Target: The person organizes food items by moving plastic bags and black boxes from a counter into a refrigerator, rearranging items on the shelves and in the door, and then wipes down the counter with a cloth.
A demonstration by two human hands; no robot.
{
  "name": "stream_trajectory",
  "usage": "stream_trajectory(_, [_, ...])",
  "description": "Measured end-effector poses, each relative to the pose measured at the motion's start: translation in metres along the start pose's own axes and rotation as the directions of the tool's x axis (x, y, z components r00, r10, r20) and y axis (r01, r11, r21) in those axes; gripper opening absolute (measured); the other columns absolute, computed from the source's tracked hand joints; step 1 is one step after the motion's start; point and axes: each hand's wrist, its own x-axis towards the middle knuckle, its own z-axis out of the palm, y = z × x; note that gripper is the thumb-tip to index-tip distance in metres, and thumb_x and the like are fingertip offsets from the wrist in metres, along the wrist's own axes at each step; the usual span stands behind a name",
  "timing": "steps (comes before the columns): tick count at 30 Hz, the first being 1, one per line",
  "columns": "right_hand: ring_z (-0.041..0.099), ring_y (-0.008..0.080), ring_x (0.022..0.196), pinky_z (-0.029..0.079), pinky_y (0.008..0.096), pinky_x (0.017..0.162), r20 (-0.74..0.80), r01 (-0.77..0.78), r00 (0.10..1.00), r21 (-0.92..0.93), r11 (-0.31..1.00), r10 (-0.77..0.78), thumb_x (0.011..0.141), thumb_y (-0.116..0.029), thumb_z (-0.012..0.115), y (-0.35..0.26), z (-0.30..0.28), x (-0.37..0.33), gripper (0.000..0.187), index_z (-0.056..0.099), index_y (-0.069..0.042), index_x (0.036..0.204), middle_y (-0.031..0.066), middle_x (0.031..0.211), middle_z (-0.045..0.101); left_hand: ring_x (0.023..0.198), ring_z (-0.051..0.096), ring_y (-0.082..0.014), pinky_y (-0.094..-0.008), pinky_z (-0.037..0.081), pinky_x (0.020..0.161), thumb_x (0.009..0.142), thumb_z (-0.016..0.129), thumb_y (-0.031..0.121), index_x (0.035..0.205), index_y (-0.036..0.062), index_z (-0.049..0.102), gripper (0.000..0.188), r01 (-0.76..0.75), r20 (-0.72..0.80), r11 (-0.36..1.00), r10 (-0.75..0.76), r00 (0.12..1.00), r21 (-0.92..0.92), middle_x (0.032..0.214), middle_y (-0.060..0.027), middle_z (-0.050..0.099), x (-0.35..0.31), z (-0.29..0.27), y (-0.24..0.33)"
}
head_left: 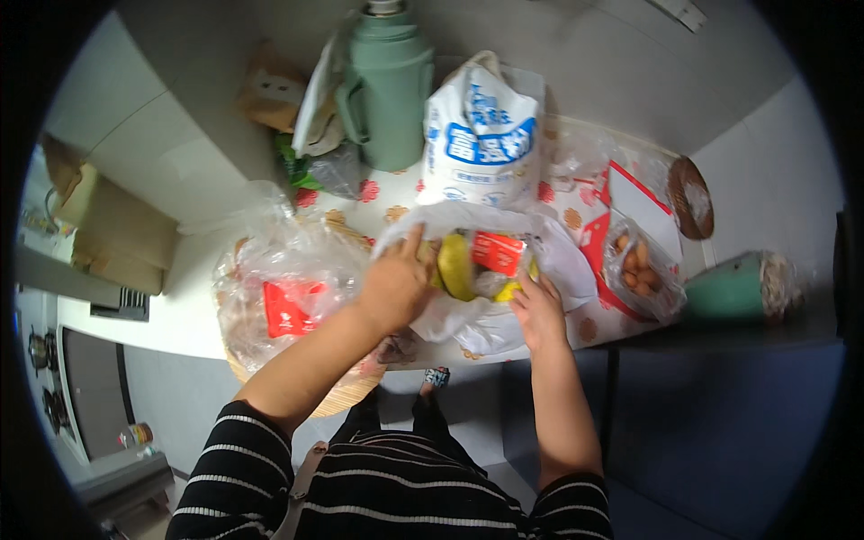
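Note:
A white plastic bag (567, 270) lies spread wide on the counter in front of me. Inside it are yellow bananas (456, 268) and a red packet (498, 253). My left hand (399, 281) is closed on the bag's left side, its index finger stretched along the rim beside the bananas. At the bag's near right side, my right hand (538, 309) is closed on the plastic, fingertips close to a yellow piece of the contents. The bag's folds partly hide what lies at the bottom.
Clear plastic bags with a red packet (294, 308) lie on a woven tray (342, 397) at left. Behind stand a green thermos (389, 94) and a white flour sack (483, 135). To the right are a bag of eggs (638, 268) and a green roll-shaped thing (727, 290).

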Motion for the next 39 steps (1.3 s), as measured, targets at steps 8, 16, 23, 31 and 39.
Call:
stream_trajectory(8, [0.058,0.0242,0.103,0.045,0.0319,0.089,0.395,0.906,0.417,-0.253,0.339,-0.819,0.085,-0.003,0.061,0.056,0.028,-0.083,0.033,0.056,0.001,0.117,0.0163,0.112,0.06,0.102,0.055,-0.0366,-0.0433,0.047,0.085,0.067,0.075,0.005,0.112,0.0015,0.057,0.049,-0.246,-0.503,0.919,0.063,0.862,-0.307,0.127,-0.0228,0.048,-0.119,-0.029,-0.035])
stream_trajectory(16, [0.035,0.0432,0.128,0.034,0.0478,0.104,0.731,0.874,0.463,-0.469,0.123,-0.501,0.074,-0.023,0.076,0.11,0.147,-0.127,0.089,0.023,-0.002,0.142,0.0289,0.139,0.032,0.094,0.059,-0.028,-0.0404,0.041,0.093,0.075,0.075,0.013,0.125,0.0002,0.049,0.057,0.701,-0.197,0.713,-0.691,0.696,-0.021,0.094,-0.0135,0.062,-0.202,-0.031,-0.153])
stream_trajectory(23, [0.026,0.0462,0.132,0.027,0.0488,0.109,0.833,0.836,0.492,-0.372,0.403,-0.251,0.067,-0.025,0.081,0.131,0.174,-0.141,0.112,0.005,-0.005,0.147,0.0303,0.145,0.022,0.078,0.059,-0.015,-0.0306,0.048,0.071,0.091,0.061,0.025,0.108,0.003,0.063,0.028,0.347,0.193,0.181,-0.562,0.804,-0.92,0.085,-0.0105,0.062,-0.208,-0.011,-0.132])
stream_trajectory(31, [0.056,0.0286,0.1,0.046,0.0383,0.086,0.66,0.536,0.697,-0.22,0.815,-0.28,0.077,-0.032,0.069,0.198,0.176,-0.096,0.039,0.061,-0.006,0.106,0.0159,0.106,0.06,0.089,0.055,-0.0317,-0.0434,0.043,0.081,0.078,0.071,0.036,0.086,0.0057,0.069,0.032,0.051,-0.211,0.927,-0.138,0.968,-0.372,0.089,-0.0116,0.059,-0.18,-0.048,-0.08])
stream_trajectory(39, [0.056,0.0093,0.059,0.045,0.0238,0.046,0.191,0.572,0.786,0.137,0.809,-0.588,0.079,0.004,0.059,0.004,0.119,-0.142,0.03,0.054,-0.008,0.106,0.0033,0.08,0.058,0.085,0.06,-0.0254,-0.0314,0.047,0.076,0.08,0.065,0.001,0.095,-0.0003,0.062,0.015,-0.078,-0.606,0.751,-0.463,0.646,-0.656,0.094,-0.0138,0.062,-0.126,-0.068,-0.096])
